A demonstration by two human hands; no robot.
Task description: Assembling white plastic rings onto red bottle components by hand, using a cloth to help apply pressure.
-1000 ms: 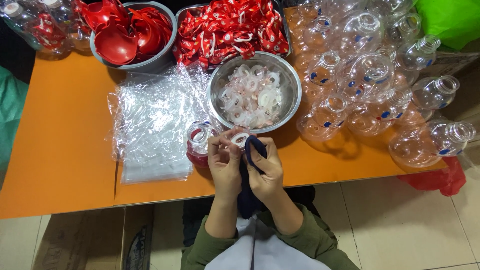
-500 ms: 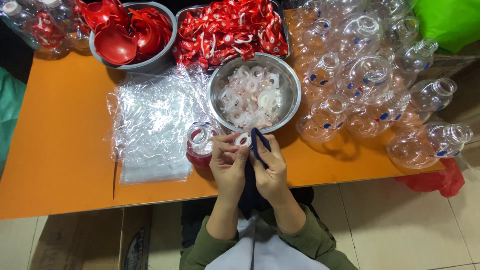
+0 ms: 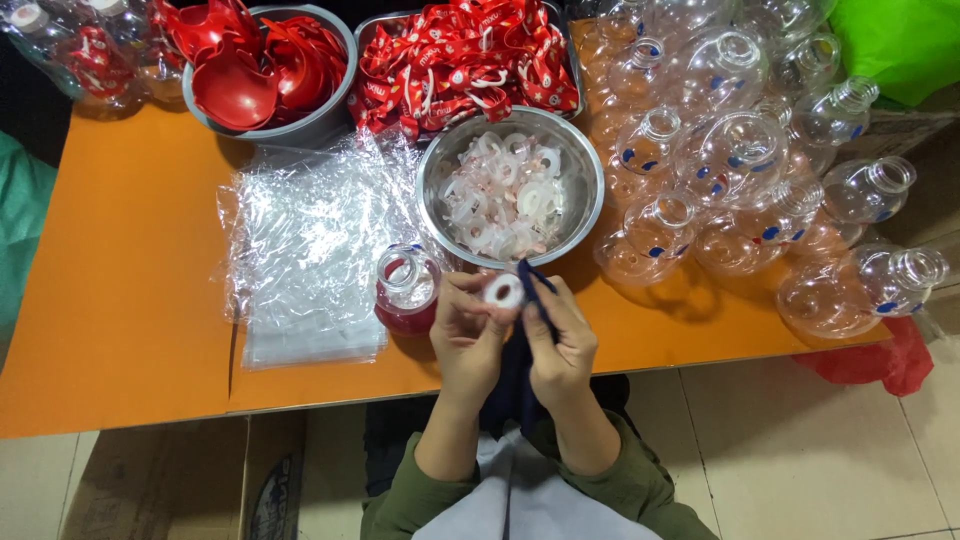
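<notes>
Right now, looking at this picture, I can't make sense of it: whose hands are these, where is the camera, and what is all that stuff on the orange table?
There is no machine here. A person wears a camera on the head, so you look straight down at their own two hands. The left hand and right hand together hold a small white ring and a dark blue cloth at the edge of the orange table. Just beyond is a steel bowl of similar whitish rings. Beside the left hand stands a small bottle with a red base, next to a pile of clear plastic bags. Farther back are a bowl of red plastic pieces, a tray of red ribbons, and, to the right, many clear round bottles.
</notes>
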